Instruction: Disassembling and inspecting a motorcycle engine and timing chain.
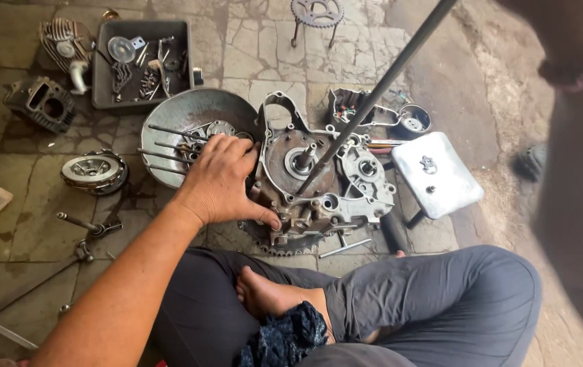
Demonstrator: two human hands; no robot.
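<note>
Evidently, the engine was well into teardown. At far left, a finned cylinder and a finned cylinder head lay detached on the stone floor, beside a grey tray of loose bolts and small parts. Below them rested a round clutch assembly and a kick lever, both apart from the engine. A shallow metal bowl held long studs and further small parts. The left hand lay flat on the crankcase, fingers spread and pressing its left edge, thumb hooked at the lower rim, bracing and not clasping. The crankcase sat on the floor just ahead of the crossed legs, cover off, its shaft and bearing seats exposed. A long steel rod bore on the case near the central shaft; the right hand holding it was blurred at the upper right, so its finger state could not be determined. By judgement, splitting the case halves remained.
</note>
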